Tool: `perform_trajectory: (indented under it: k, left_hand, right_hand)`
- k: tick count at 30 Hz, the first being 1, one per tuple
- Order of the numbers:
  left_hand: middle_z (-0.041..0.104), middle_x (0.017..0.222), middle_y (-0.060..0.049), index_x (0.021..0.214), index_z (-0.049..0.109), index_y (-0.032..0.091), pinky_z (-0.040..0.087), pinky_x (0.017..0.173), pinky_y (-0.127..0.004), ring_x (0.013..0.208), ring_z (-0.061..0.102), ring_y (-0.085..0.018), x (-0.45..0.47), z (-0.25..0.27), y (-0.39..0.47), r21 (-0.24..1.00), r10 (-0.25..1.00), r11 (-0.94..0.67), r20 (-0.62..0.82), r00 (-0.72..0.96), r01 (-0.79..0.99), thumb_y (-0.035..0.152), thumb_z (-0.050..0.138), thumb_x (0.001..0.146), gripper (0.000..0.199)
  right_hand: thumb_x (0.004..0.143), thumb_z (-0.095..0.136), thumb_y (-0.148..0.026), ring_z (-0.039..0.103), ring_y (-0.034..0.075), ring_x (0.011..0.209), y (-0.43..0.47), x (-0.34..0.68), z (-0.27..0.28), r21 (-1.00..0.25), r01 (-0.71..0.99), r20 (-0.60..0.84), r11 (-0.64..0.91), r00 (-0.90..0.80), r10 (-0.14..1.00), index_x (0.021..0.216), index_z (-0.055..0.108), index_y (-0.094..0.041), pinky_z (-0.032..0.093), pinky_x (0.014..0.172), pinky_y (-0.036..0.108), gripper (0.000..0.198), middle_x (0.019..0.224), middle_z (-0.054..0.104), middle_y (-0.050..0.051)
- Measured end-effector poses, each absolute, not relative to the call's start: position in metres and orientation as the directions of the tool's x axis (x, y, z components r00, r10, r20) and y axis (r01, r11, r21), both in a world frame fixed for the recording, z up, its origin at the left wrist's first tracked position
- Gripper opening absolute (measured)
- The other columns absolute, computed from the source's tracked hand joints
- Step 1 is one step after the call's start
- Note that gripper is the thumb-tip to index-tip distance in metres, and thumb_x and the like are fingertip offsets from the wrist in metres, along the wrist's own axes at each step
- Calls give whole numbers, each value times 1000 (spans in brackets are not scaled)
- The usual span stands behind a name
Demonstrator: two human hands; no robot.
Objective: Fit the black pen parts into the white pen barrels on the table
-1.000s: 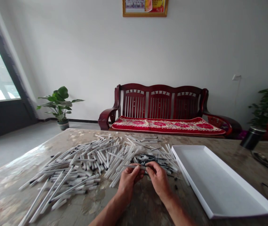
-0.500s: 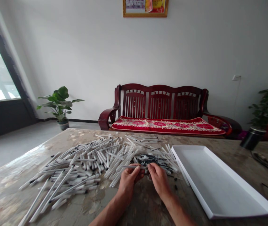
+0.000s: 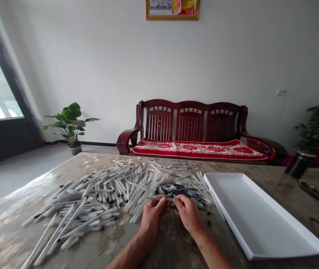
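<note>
One pale pen tube [image 3: 151, 198] is held above the tabletop [image 3: 126, 248], lying roughly level and crosswise between both hands, its left end projecting past the left hand. The left hand [image 3: 151, 216] grips the tube between thumb and fingers, closed firmly along its middle. The right hand [image 3: 189, 213] has thumb and fingers pinched narrowly at the tube's right end; the detail of the tip there is hidden by the fingers.

Immediately beyond the hands lies a heap of black pen parts [image 3: 182, 189], partly screened by the fingers. To its left, a large pile of white pen tubes [image 3: 111, 188] is spread in overlapping layers, many with dark ends, pointing in mixed directions. Two small black caps [image 3: 209, 223] lie loose just to the right of the right hand.

Further right, a shallow white tray [image 3: 268, 215] sits at an angle on the tabletop, several white tubes lying near its left wall. Beyond the tray, near the right edge, stand a black canister [image 3: 299, 164] and a dark cable [image 3: 313, 192].

Behind the tabletop is a dark red wooden bench [image 3: 191, 125] with a red floral cover [image 3: 193, 148]; a potted plant [image 3: 74, 119] stands left of it.
</note>
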State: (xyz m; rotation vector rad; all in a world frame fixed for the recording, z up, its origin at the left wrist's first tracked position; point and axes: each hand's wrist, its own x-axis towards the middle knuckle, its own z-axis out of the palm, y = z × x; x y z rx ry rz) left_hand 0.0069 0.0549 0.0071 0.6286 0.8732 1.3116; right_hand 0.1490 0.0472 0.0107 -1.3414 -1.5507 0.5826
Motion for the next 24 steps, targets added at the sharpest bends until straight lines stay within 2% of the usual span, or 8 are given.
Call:
perform_trajectory:
  k: [4,7,12,15,19,24]
  left_hand:
    - [73,64,-2,77,69,15,56,60,-24,61,68,-16,6,6,56,823,977,171,-213,-15,-541,44,90,52,44]
    - [72,61,-1,73,67,15,56,59,-23,60,68,-15,5,6,57,822,975,160,-218,-43,-547,45,90,52,43]
    - [73,64,-2,78,67,14,55,58,-22,59,68,-14,7,6,57,816,976,167,-217,-24,-553,46,91,49,49]
    - [73,65,-3,79,67,14,55,58,-22,59,68,-14,8,6,57,816,976,173,-217,-16,-551,45,91,49,49]
    - [73,65,-2,78,67,15,56,59,-23,62,69,-15,8,5,57,809,976,180,-219,-2,-560,40,92,50,45]
    - [73,67,-2,80,67,15,57,61,-25,64,70,-16,8,5,58,812,978,173,-209,-1,-557,38,90,55,42]
  right_hand:
    - [85,58,-31,70,21,73,49,152,12,-804,491,432,335,96,897,86,74,-23,50,68,26,18,79,76,3]
    - [83,57,-28,71,22,83,52,161,11,-774,532,478,344,133,868,90,74,-23,51,77,30,19,88,77,4]
    - [83,55,-24,67,24,96,54,171,9,-687,636,565,351,165,808,97,73,-22,50,87,34,23,100,74,7]
    - [88,55,-28,65,23,96,50,166,12,-661,650,575,376,116,810,95,73,-23,49,87,32,20,97,73,6]
    - [89,56,-28,64,21,85,47,156,14,-649,655,551,387,53,833,82,71,-24,47,80,29,17,83,71,2]
    - [89,53,-32,62,20,79,52,155,8,-665,636,575,391,102,812,75,65,-23,46,75,28,20,77,67,2]
